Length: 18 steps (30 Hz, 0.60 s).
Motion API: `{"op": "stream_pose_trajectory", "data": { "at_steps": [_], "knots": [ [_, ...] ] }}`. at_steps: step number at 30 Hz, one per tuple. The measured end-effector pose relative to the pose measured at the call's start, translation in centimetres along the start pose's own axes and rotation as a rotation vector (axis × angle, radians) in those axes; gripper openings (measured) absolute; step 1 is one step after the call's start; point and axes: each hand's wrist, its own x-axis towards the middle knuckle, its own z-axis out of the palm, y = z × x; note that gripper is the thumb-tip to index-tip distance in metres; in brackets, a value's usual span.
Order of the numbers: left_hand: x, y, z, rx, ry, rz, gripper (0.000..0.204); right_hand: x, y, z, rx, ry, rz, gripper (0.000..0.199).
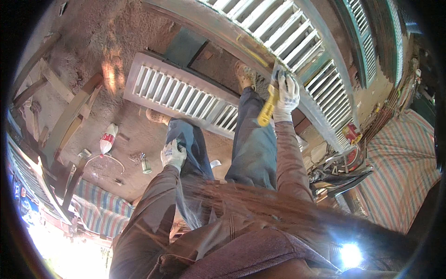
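My right hand (287,93), in a white glove, is closed on a scraper with a yellow handle (268,109). The handle hangs down and left of the glove; the blade end is at the frame edge and partly hidden by my fingers. Next to it stretches a long louvred shutter (248,44), with white slats and a worn wooden frame that the glove touches. My left hand (173,154), also gloved, rests on my left knee with no tool, its fingers laid over the trouser leg.
A second, smaller louvred shutter (186,95) lies by my feet. At left are a wooden rack (69,111), a red-labelled bottle (108,139) and a small jar (146,164). Green shutters (360,37) stand far right, above tools, a red can (351,133) and a striped sheet (395,162).
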Motion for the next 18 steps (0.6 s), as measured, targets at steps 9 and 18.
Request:
{"op": "stream_pose_trajectory", "data": {
  "at_steps": [9, 18],
  "knots": [
    [-0.3, 1.9, -0.4, -0.018, 0.061, 0.041, 0.045, -7.8, 3.0, -2.1, 0.201, 0.009, 0.042, 0.037],
    [-0.6, 1.1, 0.9, -0.012, -0.063, -0.033, 0.049, 1.4, 1.1, -0.4, 0.123, 0.055, 0.086, 0.037]
  ]
}}
